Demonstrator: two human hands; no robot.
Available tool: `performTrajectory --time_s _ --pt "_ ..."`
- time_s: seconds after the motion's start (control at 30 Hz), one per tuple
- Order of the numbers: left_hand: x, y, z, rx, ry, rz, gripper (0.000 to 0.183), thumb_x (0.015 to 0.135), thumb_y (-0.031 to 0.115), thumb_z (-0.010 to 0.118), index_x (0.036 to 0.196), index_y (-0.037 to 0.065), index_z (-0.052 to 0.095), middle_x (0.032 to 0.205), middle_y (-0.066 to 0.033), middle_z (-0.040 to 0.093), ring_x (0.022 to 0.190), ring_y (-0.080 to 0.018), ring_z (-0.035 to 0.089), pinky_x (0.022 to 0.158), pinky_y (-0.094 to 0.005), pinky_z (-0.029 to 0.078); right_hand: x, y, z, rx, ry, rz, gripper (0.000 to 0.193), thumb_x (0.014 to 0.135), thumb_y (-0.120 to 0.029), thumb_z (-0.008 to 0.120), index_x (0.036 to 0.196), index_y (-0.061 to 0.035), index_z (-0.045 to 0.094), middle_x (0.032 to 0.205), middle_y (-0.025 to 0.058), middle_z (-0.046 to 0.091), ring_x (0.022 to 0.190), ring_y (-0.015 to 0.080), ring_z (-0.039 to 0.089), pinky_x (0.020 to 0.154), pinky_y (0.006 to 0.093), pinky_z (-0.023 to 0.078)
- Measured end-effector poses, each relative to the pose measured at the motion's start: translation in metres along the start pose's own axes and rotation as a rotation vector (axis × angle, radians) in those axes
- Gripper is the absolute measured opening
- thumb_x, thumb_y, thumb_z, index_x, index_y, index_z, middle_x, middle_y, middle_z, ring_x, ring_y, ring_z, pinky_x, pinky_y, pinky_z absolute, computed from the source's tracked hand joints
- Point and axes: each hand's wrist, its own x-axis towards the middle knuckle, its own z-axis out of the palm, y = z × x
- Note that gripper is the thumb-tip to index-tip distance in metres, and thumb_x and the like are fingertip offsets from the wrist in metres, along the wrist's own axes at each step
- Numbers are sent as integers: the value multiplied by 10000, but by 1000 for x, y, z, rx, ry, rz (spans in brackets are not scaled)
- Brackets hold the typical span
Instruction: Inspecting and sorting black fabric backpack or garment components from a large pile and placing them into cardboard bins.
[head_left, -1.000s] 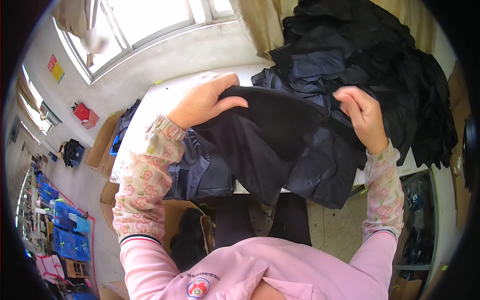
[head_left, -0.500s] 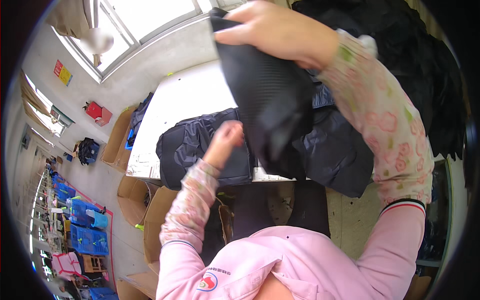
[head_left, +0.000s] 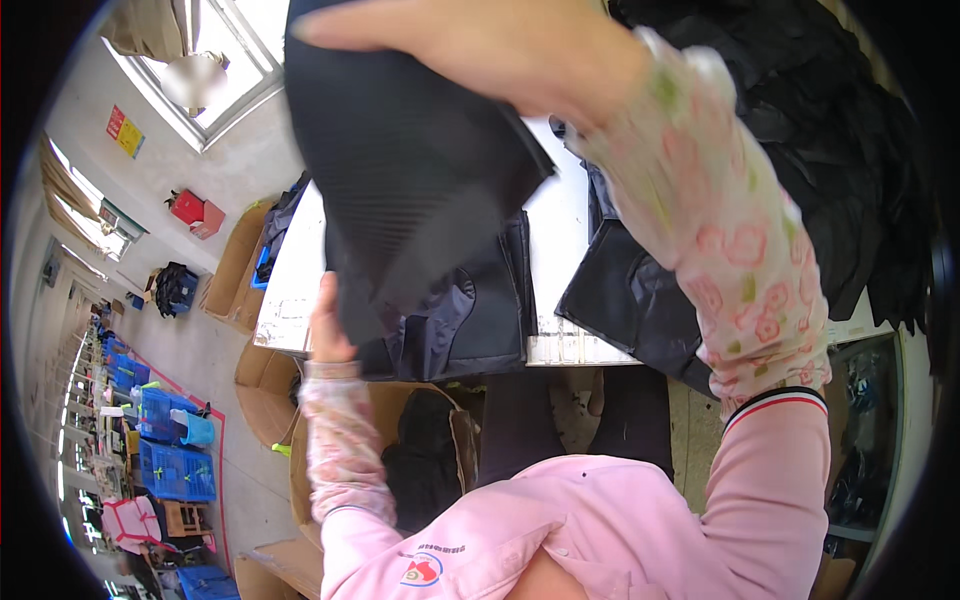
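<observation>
A black fabric piece with faint ribbing hangs in front of me, high over the table. My right hand grips it along its upper part, thumb laid across the near side and the other fingers out of sight. At the cloth's lower left edge is my left hand, one finger pointing upward. The fabric covers the rest of its fingers, so I cannot tell whether it grips. Under the hanging cloth, a pile of dark fabric pieces lies on the white table.
More dark folded pieces lie right of the pile, reaching the table's front edge. A big heap of black cloth fills the far right. Cardboard boxes stand left of and below the table. Blue crates line the floor farther left.
My right hand has carried the fabric piece leftward over the left pile, uncovering table between the piles. My left hand has moved left and down to the cloth's edge.
</observation>
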Motion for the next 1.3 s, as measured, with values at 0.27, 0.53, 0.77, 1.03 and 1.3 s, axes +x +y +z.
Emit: performTrajectory --time_s 0.27,0.53,0.77,1.03,1.3 --pt "71 28 -185 1109 218 -4 579 807 223 743 1279 10 483 1196 -171 603 1070 -309 607 920 -413 492 -170 225 136 127 293 529 625 840 -227 664 1317 68 388 1183 295 579 1125 391 565 943 390 445" --pt "4 -97 34 1222 -353 532 612 799 333 730 1303 87 486 1386 -187 425 1316 -378 364 1080 -495 287 -242 299 187 -132 332 849 700 820 -289 693 1318 76 363 1127 340 580 1071 438 576 908 434 468" --pt "-19 -188 41 1468 -534 259 863 802 594 614 1490 199 275 1554 -174 173 1440 -349 148 1102 -620 97 -226 344 154 215 566 899 283 909 -222 594 1091 -7 578 843 136 663 694 212 648 607 345 532" --pt "-23 -183 35 1418 -573 218 860 810 586 605 1488 171 276 1566 -153 157 1441 -339 157 1118 -590 107 -140 409 126 174 343 1162 285 858 -143 632 1118 -31 595 895 129 663 657 189 659 506 331 551" --pt "-22 -184 43 1421 -598 216 840 803 575 622 1474 175 313 1559 -155 179 1433 -339 186 1116 -593 121 -98 441 60 325 696 881 130 851 -78 595 964 -27 633 737 60 645 570 108 594 468 252 495"
